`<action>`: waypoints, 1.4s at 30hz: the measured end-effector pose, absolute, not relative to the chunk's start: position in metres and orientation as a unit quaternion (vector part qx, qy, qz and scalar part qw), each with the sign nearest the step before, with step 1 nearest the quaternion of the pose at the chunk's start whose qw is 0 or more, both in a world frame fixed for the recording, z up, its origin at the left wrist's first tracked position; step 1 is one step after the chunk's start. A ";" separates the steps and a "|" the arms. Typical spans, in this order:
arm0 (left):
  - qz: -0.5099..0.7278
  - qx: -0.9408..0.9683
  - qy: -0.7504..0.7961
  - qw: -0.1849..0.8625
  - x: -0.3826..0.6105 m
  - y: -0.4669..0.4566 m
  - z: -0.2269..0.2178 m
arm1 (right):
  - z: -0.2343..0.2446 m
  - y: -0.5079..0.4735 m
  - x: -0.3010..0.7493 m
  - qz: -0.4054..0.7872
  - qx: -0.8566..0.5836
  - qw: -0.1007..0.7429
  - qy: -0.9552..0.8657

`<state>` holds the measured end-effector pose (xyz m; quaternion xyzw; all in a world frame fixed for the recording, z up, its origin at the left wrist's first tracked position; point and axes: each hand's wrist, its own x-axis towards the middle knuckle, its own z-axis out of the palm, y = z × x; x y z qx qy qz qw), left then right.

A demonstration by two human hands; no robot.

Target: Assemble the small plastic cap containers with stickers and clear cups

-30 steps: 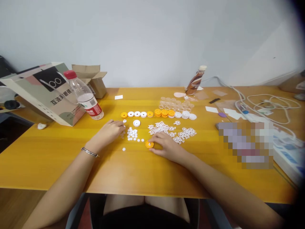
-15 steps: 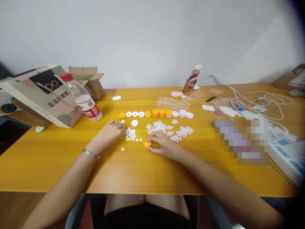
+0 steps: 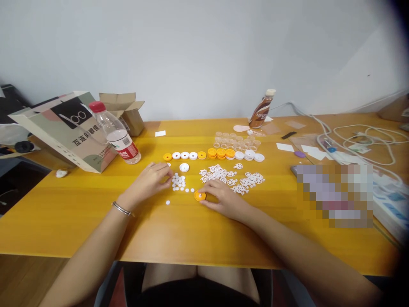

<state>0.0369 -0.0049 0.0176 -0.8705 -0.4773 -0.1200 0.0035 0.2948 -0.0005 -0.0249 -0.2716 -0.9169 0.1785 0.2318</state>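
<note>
My right hand [image 3: 223, 197] rests on the yellow table [image 3: 191, 230], its fingers pinched round an orange disc [image 3: 200, 195]. My left hand [image 3: 151, 180], with a bracelet on the wrist, lies curled with its fingertips together at the edge of a pile of small white round pieces [image 3: 179, 182]; what they pinch is too small to name. Behind the hands lies a heap of white lattice pieces [image 3: 230, 176]. A row of orange and white discs [image 3: 211, 154] runs farther back, with clear cups [image 3: 234, 140] behind it.
A water bottle [image 3: 115, 134] leans against a printed carton [image 3: 68, 128] at the left, beside a small cardboard box [image 3: 126, 108]. A brown drink bottle [image 3: 262, 110] stands at the back. Cables [image 3: 358, 140] and papers [image 3: 306, 150] cover the right side.
My left hand has crept a little to the right toward the small white pieces. My right hand keeps its hold on the orange disc. The camera has shifted slightly.
</note>
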 end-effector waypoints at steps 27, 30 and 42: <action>-0.145 -0.914 -0.373 -0.065 0.098 -0.028 -0.006 | -0.033 0.000 0.291 0.191 -0.270 0.241 -0.912; -0.157 -0.902 -0.388 -0.104 0.100 -0.026 -0.008 | -0.034 0.000 0.291 0.193 -0.271 0.238 -0.913; -0.165 -0.916 -0.354 -0.089 0.094 -0.026 -0.010 | -0.036 0.000 0.289 0.210 -0.263 0.255 -0.907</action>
